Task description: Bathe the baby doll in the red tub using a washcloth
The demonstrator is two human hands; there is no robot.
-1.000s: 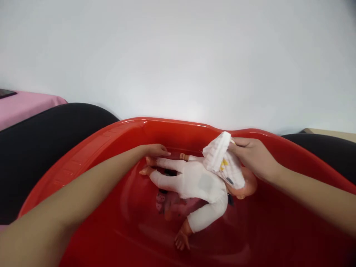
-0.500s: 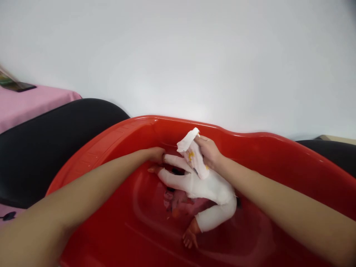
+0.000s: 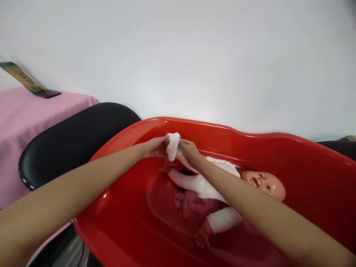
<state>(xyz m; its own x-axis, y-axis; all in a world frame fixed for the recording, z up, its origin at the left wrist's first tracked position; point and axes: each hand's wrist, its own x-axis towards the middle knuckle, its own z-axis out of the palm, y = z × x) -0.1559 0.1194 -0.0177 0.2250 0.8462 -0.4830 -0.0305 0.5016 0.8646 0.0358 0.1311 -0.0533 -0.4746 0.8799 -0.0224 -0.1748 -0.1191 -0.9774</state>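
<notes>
Card [image 3: 19, 74] w/ illegible lettering [image 3: 26, 78], cloth [image 3: 173, 146] btwn L hand [image 3: 156, 147] & R hand [image 3: 191, 151]

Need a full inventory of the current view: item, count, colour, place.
Tub: 1, red, centre
Doll: 1, white-clothed, lying in tub
Cloth: 1, white, yellow mark, between hands
Patterned patch: 1, pinkish, tub bottom, details unclear
Rounded panels: 2, black, left and right of tub
Pink covering: 1, left
Flat object: 1, dark, on covering
Printed item: 1, green-yellow, far left
Wall: 1, pale grey, behind
Left hand: 1, at cloth
Right hand: 1, holding cloth
</notes>
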